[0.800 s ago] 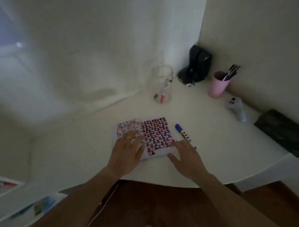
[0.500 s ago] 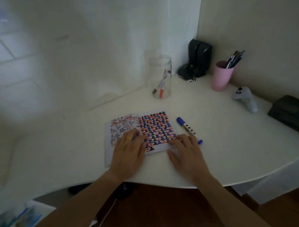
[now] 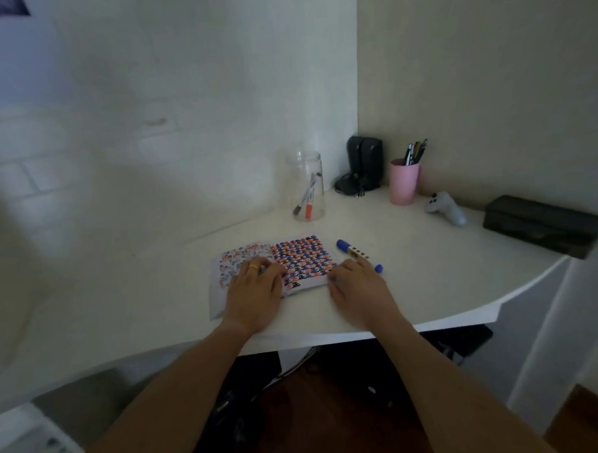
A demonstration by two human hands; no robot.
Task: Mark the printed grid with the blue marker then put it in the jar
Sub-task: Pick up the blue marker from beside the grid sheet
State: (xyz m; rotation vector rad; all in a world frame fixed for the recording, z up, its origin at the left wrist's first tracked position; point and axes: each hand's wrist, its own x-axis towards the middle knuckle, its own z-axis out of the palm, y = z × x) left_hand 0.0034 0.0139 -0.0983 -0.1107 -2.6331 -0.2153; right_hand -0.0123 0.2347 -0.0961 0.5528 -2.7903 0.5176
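Observation:
The printed grid [image 3: 304, 257] lies flat near the front of the white desk [image 3: 430, 275], its right half densely marked in blue, red and black. My left hand [image 3: 256, 293] rests palm down on the sheet's left part, fingers spread, a ring on one finger. My right hand [image 3: 356, 287] lies flat beside the sheet's right edge and holds nothing. The blue marker [image 3: 357, 253], capped, lies on the desk just beyond my right fingertips; whether they touch it I cannot tell. The clear jar [image 3: 306, 186] stands farther back with two markers inside.
A pink cup [image 3: 403, 180] with several pens, black speakers [image 3: 363, 162], a grey game controller [image 3: 446, 208] and a dark box [image 3: 540, 224] line the back and right of the desk. The desk's curved front edge runs under my wrists.
The camera has tilted upward, so the desk appears lower in view. Both hands stay flat at the sheet; the marker has not moved.

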